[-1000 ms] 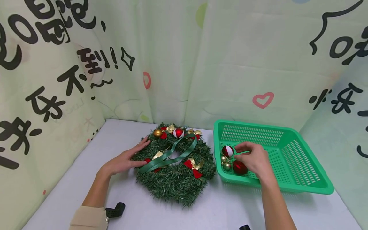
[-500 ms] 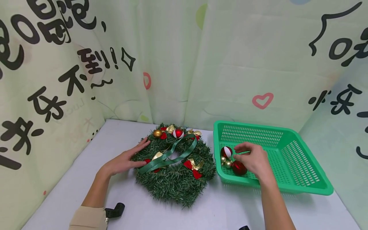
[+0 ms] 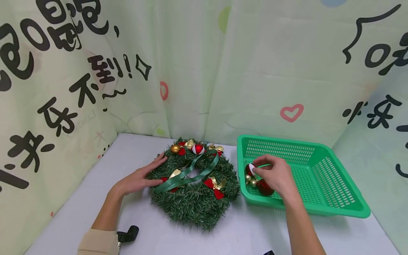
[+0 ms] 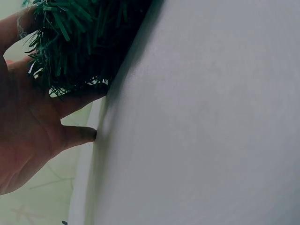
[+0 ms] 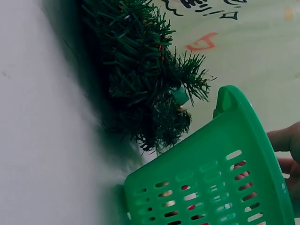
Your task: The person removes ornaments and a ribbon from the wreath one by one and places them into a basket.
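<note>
A green wreath (image 3: pixel 197 209) lies on the table, decorated with red and gold bows, a gold ball, a red-and-white ball and a loose green ribbon (image 3: pixel 204 173). My left hand (image 3: pixel 140 180) rests on its left edge with fingers spread; the left wrist view shows some fingertips touching the tabletop beside the wreath. Inside the green basket (image 3: pixel 338 209), my right hand (image 3: pixel 278 175) pinches a red-and-white ball (image 3: pixel 250 170) between thumb and fingers, which partly cover it. Small gold balls (image 3: pixel 253 183) and a dark red ball (image 3: pixel 264 188) lie below that hand.
The basket stands right of the wreath, its perforated wall (image 5: pixel 201 187) close to the branches. A printed curtain (image 3: pixel 255 71) encloses the back and sides of the white table (image 3: pixel 223 237). A black wrist-camera part (image 3: pixel 128 234) shows at the left wrist.
My right hand has moved slightly left, and its thumb and fingers have closed on the red-and-white ball. The left hand stays on the wreath.
</note>
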`<action>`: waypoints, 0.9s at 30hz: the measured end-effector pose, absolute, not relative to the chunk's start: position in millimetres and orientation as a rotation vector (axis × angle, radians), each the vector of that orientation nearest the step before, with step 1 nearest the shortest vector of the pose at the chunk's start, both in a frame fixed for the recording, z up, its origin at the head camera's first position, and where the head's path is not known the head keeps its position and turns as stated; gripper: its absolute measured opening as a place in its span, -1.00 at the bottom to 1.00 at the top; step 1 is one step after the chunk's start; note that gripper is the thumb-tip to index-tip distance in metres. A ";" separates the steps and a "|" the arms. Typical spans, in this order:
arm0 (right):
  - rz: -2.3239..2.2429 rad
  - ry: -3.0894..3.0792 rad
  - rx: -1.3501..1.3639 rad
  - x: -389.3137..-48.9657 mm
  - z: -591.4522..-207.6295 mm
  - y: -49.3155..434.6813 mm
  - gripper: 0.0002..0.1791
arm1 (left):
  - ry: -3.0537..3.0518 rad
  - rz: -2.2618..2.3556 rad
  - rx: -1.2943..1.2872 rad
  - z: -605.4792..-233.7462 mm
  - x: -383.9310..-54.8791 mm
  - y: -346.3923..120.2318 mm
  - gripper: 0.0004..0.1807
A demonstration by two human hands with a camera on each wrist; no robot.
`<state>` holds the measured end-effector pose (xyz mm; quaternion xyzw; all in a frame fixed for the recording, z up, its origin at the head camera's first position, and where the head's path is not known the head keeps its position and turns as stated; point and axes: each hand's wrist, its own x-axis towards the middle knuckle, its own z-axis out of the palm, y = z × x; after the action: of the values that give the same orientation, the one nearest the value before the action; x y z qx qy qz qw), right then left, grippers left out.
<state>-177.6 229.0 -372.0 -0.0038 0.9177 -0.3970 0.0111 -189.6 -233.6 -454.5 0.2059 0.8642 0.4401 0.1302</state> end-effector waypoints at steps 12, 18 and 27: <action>-1.246 2.871 -0.187 -189.6 -346.0 203.2 -0.67 | 2.509 1.285 0.608 -455.6 -189.6 -234.3 -0.09; -1.296 2.796 -0.237 -196.9 -338.9 188.3 -0.70 | 2.515 1.275 0.604 -456.7 -190.5 -233.0 -0.09; -1.410 2.646 -0.268 -212.9 -331.1 162.7 -0.69 | 2.515 1.274 0.600 -456.3 -190.4 -233.7 -0.08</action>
<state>-212.9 162.7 -331.1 -0.0889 0.8771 -0.4673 0.0659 -190.4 -233.7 -456.3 0.2065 0.8652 0.4384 0.1289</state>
